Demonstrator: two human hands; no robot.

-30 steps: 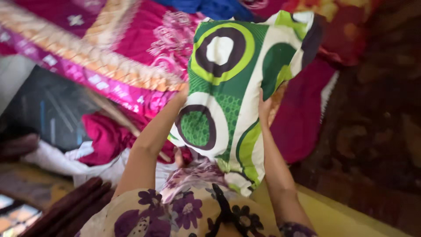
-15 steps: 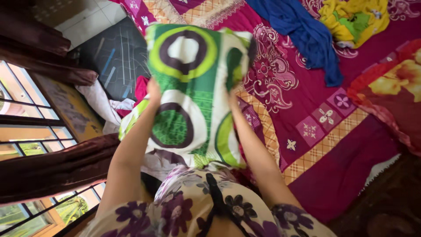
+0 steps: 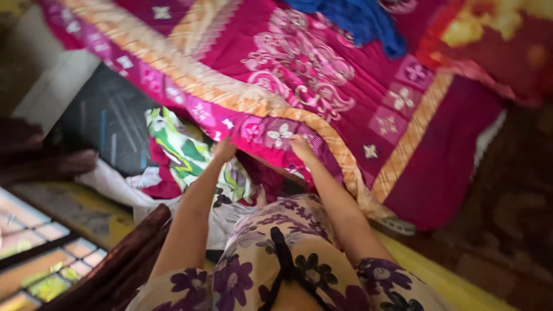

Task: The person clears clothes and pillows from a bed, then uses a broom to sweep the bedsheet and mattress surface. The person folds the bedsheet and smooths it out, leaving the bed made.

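Both hands reached forward to the near edge of a magenta quilted bedspread [image 3: 322, 75] with an orange checked border and pale floral motifs, which covered the bed. The left hand [image 3: 223, 150] lay at the border strip, just above a green, white and yellow patterned cloth [image 3: 184, 152] that sat crumpled in the heap beside the bed. Its fingers were blurred, so I could not tell whether it gripped anything. The right hand [image 3: 300, 145] rested on the same border, close to a white flower motif, fingers curled toward the fabric; whether it pinched the bedspread was unclear. Red and white cloths [image 3: 147, 187] lay around the patterned cloth. A blue garment [image 3: 354, 20] lay on the far part of the bedspread, well apart from both hands.
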